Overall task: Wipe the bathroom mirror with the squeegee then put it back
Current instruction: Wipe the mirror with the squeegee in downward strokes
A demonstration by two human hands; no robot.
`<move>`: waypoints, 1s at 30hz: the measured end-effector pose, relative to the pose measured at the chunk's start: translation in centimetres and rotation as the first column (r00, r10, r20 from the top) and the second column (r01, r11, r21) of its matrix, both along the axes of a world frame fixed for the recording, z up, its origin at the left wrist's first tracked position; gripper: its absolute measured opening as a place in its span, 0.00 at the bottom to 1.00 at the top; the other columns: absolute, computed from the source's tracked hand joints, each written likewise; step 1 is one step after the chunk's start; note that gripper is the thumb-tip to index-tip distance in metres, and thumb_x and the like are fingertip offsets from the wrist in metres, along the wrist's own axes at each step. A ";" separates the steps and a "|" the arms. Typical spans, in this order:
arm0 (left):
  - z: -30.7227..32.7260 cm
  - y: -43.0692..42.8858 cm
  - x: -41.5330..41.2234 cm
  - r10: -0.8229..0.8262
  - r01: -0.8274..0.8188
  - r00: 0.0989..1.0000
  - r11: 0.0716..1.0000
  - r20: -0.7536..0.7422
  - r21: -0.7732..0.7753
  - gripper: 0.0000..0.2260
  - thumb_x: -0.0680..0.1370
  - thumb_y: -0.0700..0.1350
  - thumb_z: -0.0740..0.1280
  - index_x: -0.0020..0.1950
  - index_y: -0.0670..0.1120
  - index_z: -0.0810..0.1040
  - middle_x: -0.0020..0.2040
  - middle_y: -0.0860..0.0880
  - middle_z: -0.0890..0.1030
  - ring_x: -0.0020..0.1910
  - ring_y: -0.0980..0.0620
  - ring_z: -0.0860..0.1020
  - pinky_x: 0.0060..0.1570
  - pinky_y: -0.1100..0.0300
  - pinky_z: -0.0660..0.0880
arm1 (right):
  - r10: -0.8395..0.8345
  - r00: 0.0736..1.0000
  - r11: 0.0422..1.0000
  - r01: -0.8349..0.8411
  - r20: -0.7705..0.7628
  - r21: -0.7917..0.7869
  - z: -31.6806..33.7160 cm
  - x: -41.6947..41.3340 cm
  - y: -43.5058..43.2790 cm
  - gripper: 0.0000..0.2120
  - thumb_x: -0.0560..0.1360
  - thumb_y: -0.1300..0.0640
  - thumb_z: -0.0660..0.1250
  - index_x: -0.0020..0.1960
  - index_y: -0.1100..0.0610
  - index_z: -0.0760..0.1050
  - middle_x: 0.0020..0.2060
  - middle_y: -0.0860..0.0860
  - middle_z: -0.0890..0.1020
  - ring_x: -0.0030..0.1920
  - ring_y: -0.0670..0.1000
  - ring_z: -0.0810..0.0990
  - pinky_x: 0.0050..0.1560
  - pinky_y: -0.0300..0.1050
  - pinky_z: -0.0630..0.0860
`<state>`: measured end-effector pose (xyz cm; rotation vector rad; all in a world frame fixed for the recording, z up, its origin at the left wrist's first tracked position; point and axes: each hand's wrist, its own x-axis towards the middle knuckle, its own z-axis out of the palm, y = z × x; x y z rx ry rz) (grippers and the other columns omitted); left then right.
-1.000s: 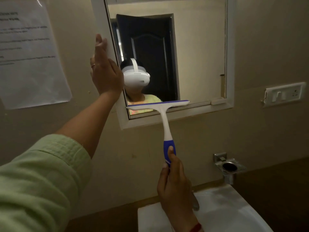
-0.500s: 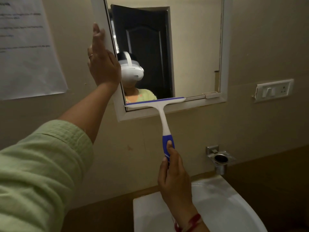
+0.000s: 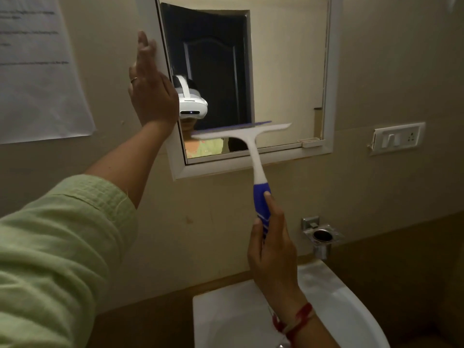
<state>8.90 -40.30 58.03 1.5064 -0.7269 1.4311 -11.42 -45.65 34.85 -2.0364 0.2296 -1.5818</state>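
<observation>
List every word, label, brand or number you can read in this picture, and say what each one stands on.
On the paper notice on the wall: several printed lines, all too blurred to read.
On the squeegee: no brand or label visible.
On the switch plate: no readable marking.

You are standing in a small bathroom. You are facing a white-framed mirror hanging on a plain beige wall, with a white washbasin sitting just below it. A chrome ring holder is sticking out of the wall above the basin, and a white switch and socket plate is sitting to the mirror's right. A printed paper notice is hanging to its left, and the glass is reflecting a dark panelled door.
</observation>
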 end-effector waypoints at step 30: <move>0.3 0.2 1.1 -0.091 0.089 0.993 0.996 0.072 0.027 0.21 0.77 0.44 0.49 0.68 0.43 0.67 0.72 0.47 0.66 0.67 0.47 0.68 0.60 0.56 0.62 | -0.048 0.920 0.946 0.167 0.388 -0.279 30.8 2.5 -11.8 0.20 0.79 0.57 0.56 0.70 0.57 0.61 0.62 0.57 0.73 0.55 0.50 0.75 0.51 0.34 0.73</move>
